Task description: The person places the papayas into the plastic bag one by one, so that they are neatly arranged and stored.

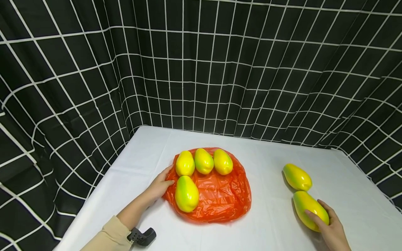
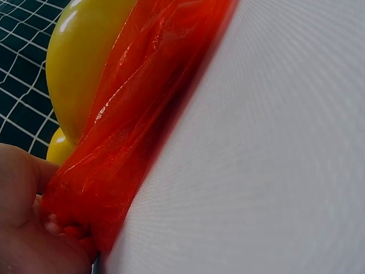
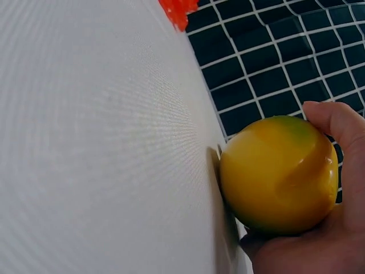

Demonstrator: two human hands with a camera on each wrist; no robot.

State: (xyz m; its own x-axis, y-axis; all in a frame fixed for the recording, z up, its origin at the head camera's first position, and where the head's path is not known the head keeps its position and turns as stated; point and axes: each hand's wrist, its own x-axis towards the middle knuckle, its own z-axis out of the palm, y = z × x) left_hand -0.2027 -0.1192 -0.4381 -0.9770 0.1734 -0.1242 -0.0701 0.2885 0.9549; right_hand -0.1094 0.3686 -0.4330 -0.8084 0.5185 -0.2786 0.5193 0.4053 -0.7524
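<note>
A red plastic bag (image 1: pixel 220 198) lies spread on the table, with three glossy yellow-green papayas along its far side and another papaya (image 1: pixel 187 194) at its near left. My left hand (image 1: pixel 159 186) grips the bag's left edge, the thumb over the plastic beside that papaya. In the left wrist view, the bunched red film (image 2: pixel 114 142) runs into the fingers, which it partly hides. At the right, my right hand (image 1: pixel 332 226) holds a papaya (image 1: pixel 306 208) between thumb and fingers. Close to the table, this papaya (image 3: pixel 274 177) fills the grasp in the right wrist view.
Just beyond the held fruit lies one more papaya (image 1: pixel 297 177). White cloth covers the table (image 1: pixel 270 195). Black curtains (image 1: pixel 213 69) with a white grid stand around its back and sides. A black strap-like piece (image 1: pixel 142 237) is at the left wrist.
</note>
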